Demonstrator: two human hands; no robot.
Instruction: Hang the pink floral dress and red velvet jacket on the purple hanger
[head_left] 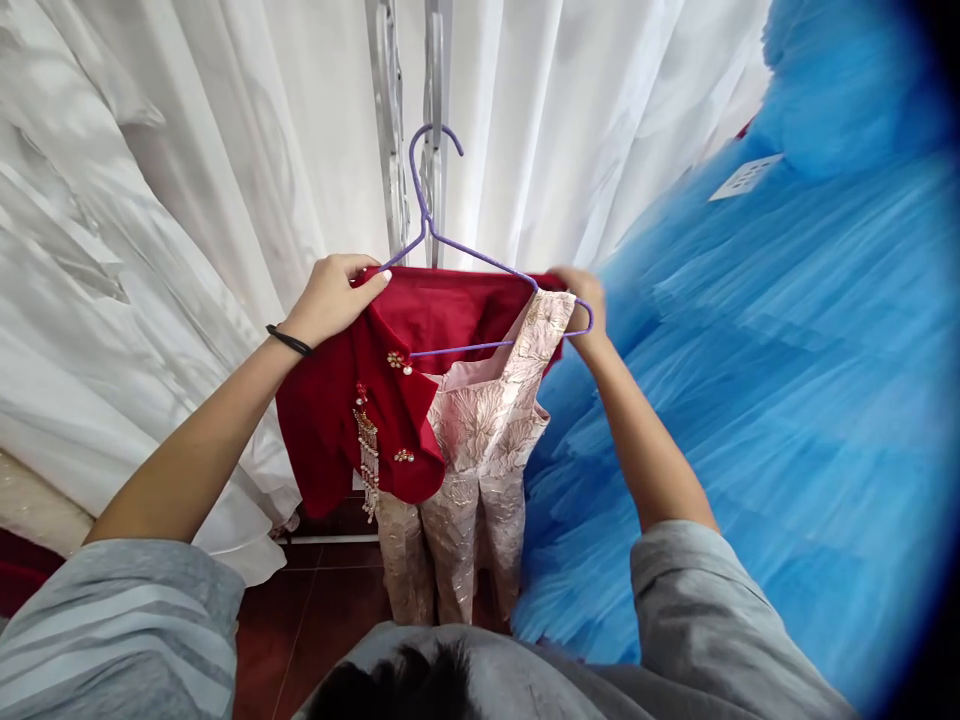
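Observation:
A purple wire hanger (pixel 480 252) stands upright in front of me with its hook at the top. On it hangs a pale pink brocade outfit (pixel 480 425), one strap over the hanger's right end. A red velvet jacket (pixel 330 420) with gold and pearl trim covers the hanger's left side, and its back part stretches behind the wire. My left hand (pixel 337 295) is closed on the jacket's left shoulder, thumb in front beside the wire. At the hanger's right end my right hand (pixel 589 305) grips the jacket's far edge; its fingers are partly hidden and slightly blurred.
White drapes or gowns (pixel 187 180) fill the left and back. A grey metal upright (pixel 394 130) rises behind the hanger. A full blue tulle dress (pixel 750 400) with a white tag (pixel 745 178) takes up the right side. The floor (pixel 300 620) has dark red tiles.

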